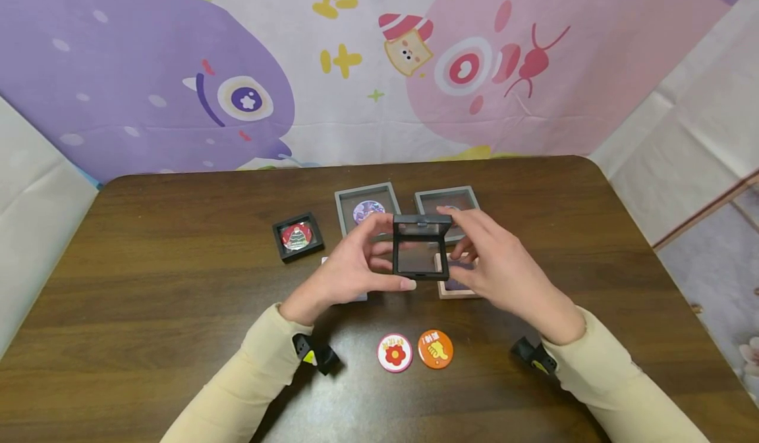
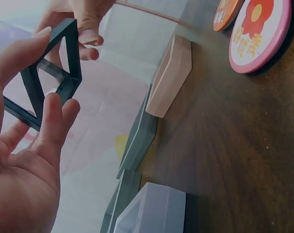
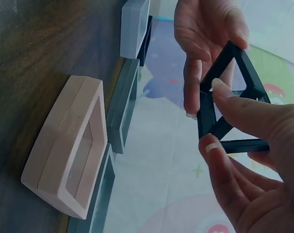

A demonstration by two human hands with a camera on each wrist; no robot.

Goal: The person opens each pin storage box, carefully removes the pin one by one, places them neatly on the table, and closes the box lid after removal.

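Above the table both hands hold a black hinged display frame (image 1: 422, 237), its two halves spread apart in a V with clear film in each. My left hand (image 1: 356, 265) grips its left side, thumb at the lower edge and fingers behind. On the other side my right hand (image 1: 504, 268) pinches the frame between thumb and fingers. In the right wrist view, the thumb of the right hand (image 3: 253, 145) lies across the opening between the halves. Nearer to me on the table lie a white badge with a red flower (image 1: 394, 353) and an orange badge with a yellow hand (image 1: 435, 349).
Behind the hands stand two grey frames (image 1: 339, 206) (image 1: 474, 199), the left with a purple badge (image 1: 369, 213). A pale pink frame (image 3: 64, 145) and a pale lavender frame (image 2: 161, 208) sit partly behind the hands. Left stands a small black frame (image 1: 279, 245) with a red tree badge (image 1: 296, 236).
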